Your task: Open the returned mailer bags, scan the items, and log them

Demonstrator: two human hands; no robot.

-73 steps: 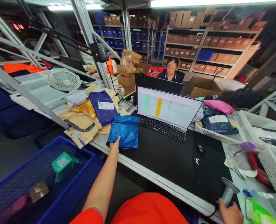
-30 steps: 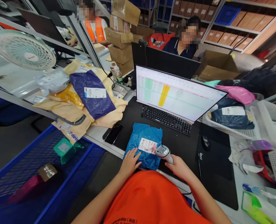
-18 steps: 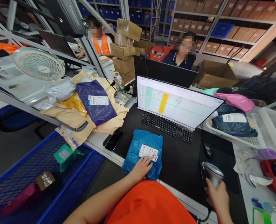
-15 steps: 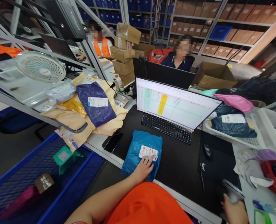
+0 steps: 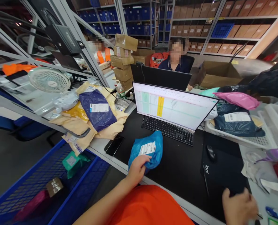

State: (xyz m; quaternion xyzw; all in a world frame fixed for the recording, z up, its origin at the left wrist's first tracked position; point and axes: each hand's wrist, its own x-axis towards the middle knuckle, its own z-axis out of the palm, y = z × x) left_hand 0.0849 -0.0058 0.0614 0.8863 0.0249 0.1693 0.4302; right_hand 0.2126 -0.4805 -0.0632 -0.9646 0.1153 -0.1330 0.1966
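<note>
A blue plastic mailing parcel [image 5: 156, 157] with a white label lies tilted on the black desk mat, its far end raised. My left hand [image 5: 137, 168] grips its near edge, thumb and fingers closed on the plastic below the label. My right hand [image 5: 239, 204] is low at the right, over the near end of the black mouse pad [image 5: 220, 178]. Its fingers are bent and smeared by motion. A small thin tip shows beside it, but what it belongs to is hidden.
A phone [image 5: 114, 145] lies left of the parcel, the keyboard [image 5: 168, 129] and monitor [image 5: 174, 104] beyond it. Mailing bags [image 5: 98, 109] are heaped at left above a blue crate [image 5: 84, 187]. A mouse [image 5: 210, 152] and white basket [image 5: 254, 140] are at right. A person [image 5: 176, 61] sits opposite.
My left hand has gone from lying flat on the parcel to gripping its near edge, and the parcel has tilted up. The grey object at my right hand no longer shows.
</note>
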